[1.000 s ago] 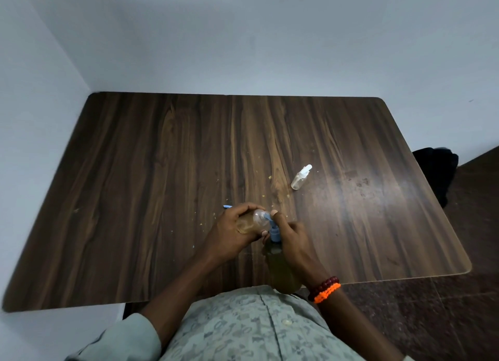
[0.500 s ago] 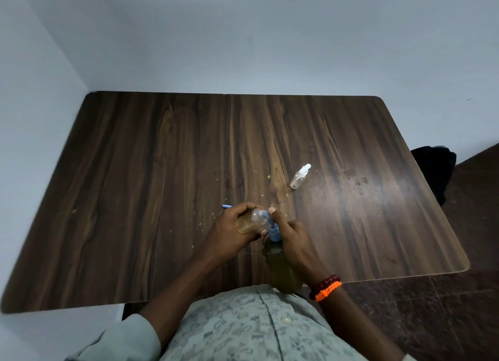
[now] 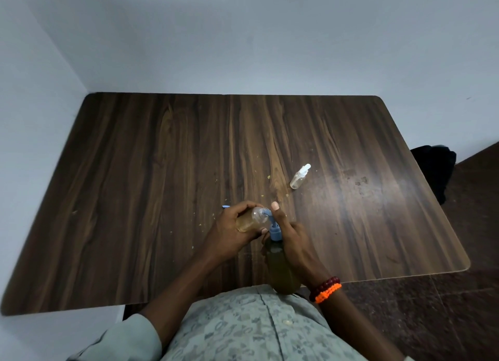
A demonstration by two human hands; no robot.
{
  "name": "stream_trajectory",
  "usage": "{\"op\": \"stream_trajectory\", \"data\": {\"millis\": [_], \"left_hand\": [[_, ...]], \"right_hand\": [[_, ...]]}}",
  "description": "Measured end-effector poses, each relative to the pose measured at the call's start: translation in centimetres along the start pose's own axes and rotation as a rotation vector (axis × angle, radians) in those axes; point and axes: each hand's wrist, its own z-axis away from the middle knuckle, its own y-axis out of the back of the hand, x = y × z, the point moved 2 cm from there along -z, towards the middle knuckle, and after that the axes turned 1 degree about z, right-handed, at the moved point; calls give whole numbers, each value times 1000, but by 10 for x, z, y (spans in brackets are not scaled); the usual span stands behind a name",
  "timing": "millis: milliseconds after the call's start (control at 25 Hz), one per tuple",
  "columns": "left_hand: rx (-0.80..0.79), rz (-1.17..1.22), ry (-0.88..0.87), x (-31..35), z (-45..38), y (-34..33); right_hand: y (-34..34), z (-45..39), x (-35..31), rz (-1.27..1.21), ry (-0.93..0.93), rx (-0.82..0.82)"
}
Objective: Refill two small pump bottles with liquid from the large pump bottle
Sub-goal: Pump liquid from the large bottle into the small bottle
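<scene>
- Amber-filled small bottle [image 3: 252, 219] lies tilted inside my left hand [image 3: 232, 232], fingers wrapped around it, mouth at the blue pump spout [image 3: 267, 214].
- Right hand [image 3: 293, 239] clamps the large pump bottle [image 3: 280, 269], forefinger raised.
- Second small bottle [image 3: 299, 177] lies well apart on the table [image 3: 162, 171].

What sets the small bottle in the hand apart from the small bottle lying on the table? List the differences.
1. The held small bottle is gripped by the left hand at the large pump bottle's blue nozzle; the other small bottle lies untouched on the table.
2. The held one shows amber liquid; the lying one looks nearly empty.
3. The lying one has its white top on; the held one's mouth is open.

Both are small and clear.
</scene>
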Motion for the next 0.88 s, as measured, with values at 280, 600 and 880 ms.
{"op": "stream_trajectory", "data": {"millis": [280, 600, 880], "left_hand": [[-10, 32, 30, -1, 3, -5], [-10, 19, 34, -5, 5, -2], [-39, 19, 73, -8, 9, -7]], "right_hand": [[2, 0, 9, 27, -6, 80], [3, 4, 12, -4, -25, 87], [2, 10, 12, -91, -31, 4]]}}
